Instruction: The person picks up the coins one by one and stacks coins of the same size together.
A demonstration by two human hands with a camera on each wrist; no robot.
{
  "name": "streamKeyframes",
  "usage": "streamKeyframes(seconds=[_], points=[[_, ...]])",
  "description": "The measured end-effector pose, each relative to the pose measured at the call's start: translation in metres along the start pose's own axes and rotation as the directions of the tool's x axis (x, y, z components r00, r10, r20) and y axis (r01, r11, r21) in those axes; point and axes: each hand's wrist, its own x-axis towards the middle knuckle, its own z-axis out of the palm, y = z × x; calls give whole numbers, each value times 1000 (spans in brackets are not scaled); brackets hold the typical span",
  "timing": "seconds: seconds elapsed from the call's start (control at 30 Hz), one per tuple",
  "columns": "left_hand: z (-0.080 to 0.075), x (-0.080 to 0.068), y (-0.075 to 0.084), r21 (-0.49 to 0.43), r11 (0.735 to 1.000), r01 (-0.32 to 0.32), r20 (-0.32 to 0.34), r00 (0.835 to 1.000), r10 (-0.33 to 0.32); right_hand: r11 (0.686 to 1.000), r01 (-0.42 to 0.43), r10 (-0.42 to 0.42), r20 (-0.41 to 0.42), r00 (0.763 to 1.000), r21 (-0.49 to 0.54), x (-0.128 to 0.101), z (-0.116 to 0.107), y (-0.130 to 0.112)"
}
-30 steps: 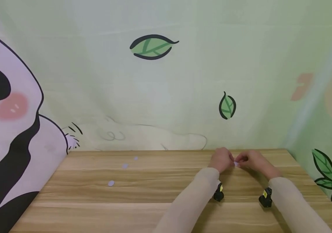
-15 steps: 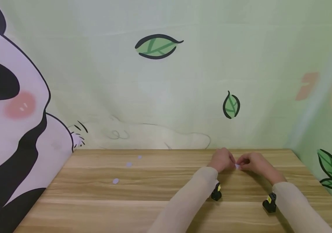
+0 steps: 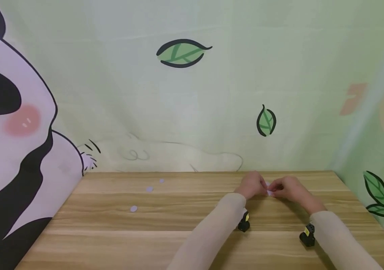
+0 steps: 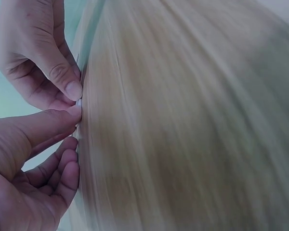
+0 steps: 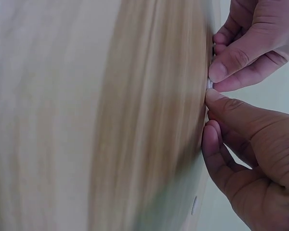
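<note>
A small white piece [image 3: 270,193], its shape mostly covered by fingers, sits between my two hands toward the table's back right. My left hand [image 3: 251,185] pinches its left side, thumb and finger tips meeting on it. From the other side my right hand [image 3: 290,188] pinches it too. In the left wrist view the white piece [image 4: 79,103] shows as a thin sliver between the two thumbs. The right wrist view shows the same white sliver [image 5: 210,83], edge-on just over the table. A second pale spot [image 3: 268,183] lies just behind the fingertips.
Three flat white discs, a nearer one [image 3: 133,209], a middle one [image 3: 149,189] and a smaller one [image 3: 162,181], lie on the wooden table [image 3: 111,243] at left. Another white sliver [image 5: 195,205] lies on the table in the right wrist view. A printed wall cloth [image 3: 205,101] hangs behind.
Both hands have shifted slightly left together, still pinching the white piece. A pale spot now shows behind the fingertips. The discs at left have not moved on the table.
</note>
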Motion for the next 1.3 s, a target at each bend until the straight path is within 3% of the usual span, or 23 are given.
streamKeyframes(seconds=[0.17,0.4,0.87,1.3], points=[[-3,0,-8,44,999,-16,23,1000,15,1000,-4,4,13,1000,15,2,6,-5],[-13,-5,-15,2,998,-63,69,996,63,1000,8,-8,17,1000,-17,6,10,-10],[-28,-19,-37,-24,981,-193,74,978,194,999,37,-37,31,999,-3,15,20,-29],[-38,-30,-49,-62,991,-118,96,988,123,999,41,-42,46,998,32,25,30,-42]])
